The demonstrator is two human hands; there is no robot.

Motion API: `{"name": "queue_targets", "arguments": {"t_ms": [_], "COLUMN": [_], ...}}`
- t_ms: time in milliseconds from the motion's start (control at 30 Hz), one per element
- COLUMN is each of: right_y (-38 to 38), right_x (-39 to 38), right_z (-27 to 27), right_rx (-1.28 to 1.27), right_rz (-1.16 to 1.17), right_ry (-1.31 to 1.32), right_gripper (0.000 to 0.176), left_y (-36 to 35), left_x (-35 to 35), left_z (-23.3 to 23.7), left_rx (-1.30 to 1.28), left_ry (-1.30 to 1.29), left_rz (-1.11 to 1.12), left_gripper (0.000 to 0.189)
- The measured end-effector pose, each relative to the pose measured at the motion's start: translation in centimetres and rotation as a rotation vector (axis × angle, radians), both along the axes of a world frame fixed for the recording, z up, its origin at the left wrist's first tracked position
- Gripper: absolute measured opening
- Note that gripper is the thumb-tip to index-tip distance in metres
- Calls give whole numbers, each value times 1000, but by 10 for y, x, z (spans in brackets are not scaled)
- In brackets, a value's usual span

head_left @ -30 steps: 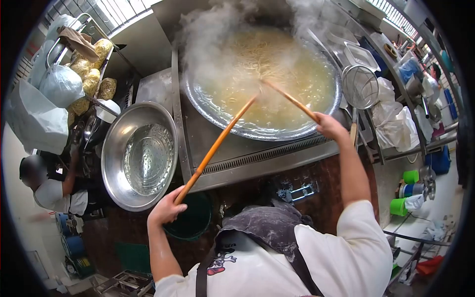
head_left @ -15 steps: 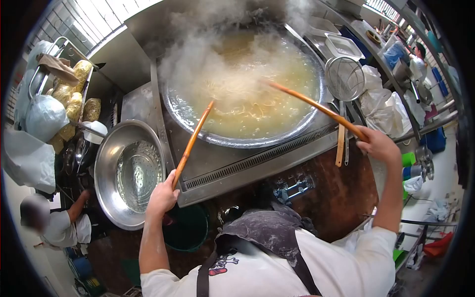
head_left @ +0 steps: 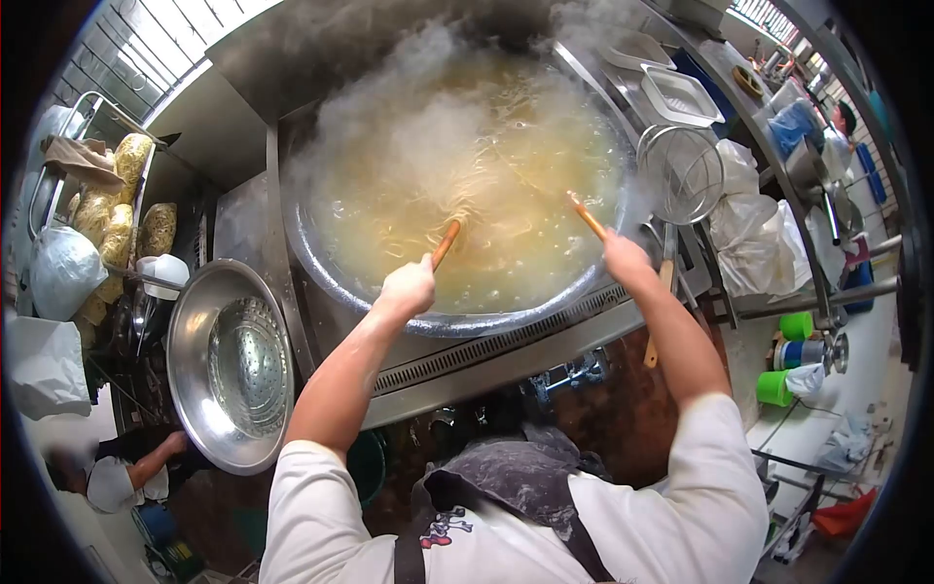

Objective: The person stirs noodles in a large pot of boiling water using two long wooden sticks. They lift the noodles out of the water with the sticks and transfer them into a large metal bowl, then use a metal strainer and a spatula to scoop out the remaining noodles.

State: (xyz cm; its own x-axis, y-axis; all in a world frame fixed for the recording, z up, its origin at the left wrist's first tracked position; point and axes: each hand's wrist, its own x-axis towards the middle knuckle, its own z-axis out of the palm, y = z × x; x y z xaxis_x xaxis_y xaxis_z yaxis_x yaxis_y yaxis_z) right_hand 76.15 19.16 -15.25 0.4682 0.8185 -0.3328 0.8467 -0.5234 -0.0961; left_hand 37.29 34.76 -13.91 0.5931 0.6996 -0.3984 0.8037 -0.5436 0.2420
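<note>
A huge round wok [head_left: 321,268] is full of bubbling yellowish liquid, with steam over its far side. Pale noodles [head_left: 477,190] float near its middle. My left hand [head_left: 409,288] is closed around a wooden stick [head_left: 447,243], whose far end dips among the noodles. In my right hand [head_left: 628,259] is a second wooden stick [head_left: 588,216], reaching over the right part of the liquid. Both hands are above the near rim, and the sticks' far tips are under the liquid or hidden by steam.
A large steel basin [head_left: 185,375] with a perforated bottom stands left of the stove. To the right lie a wire strainer [head_left: 681,175], a wooden-handled tool [head_left: 660,321] and a white tray [head_left: 681,97]. Bagged noodles [head_left: 117,234] fill a left rack. Another person [head_left: 117,477] works at lower left.
Both hands have moved forward over the wok, the right one also leftward. The sticks reach deeper into the liquid, and the noodles are bunched at the left stick.
</note>
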Motion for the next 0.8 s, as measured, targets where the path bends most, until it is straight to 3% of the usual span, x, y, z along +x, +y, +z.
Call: {"name": "queue_targets", "arguments": {"t_ms": [167, 300, 433, 467, 500, 533, 633, 700, 800], "right_y": [141, 157, 60, 24, -11, -53, -135, -161, -156], "right_x": [5, 11, 28, 43, 34, 36, 4, -21, -34], "right_z": [-23, 22, 93, 92, 121, 131, 179, 197, 170], "right_rx": [145, 100, 58, 152, 60, 149, 91, 26, 67], "right_rz": [20, 69, 88, 108, 65, 74, 68, -14, 42], "right_ry": [20, -38, -94, -112, -86, -54, -58, -46, 8], "right_gripper": [37, 25, 21, 23, 22, 24, 27, 32, 36], "left_y": [50, 61, 19, -2, -21, -28, -112, -164, -221], "left_x": [90, 79, -18, -51, -85, -147, -229, -282, -342], "left_z": [34, 59, 51, 56, 67, 21, 99, 122, 138], "left_rx": [-115, -164, -102, -149, -212, -57, -564, -645, -686], "left_ry": [-6, 7, -69, -138, -129, -369, -348, -375, -385], "left_rz": [235, 196, 197, 274, 314, 149, 631, 759, 831], "left_gripper": [33, 35, 41, 48, 54, 61, 71, 75, 78]}}
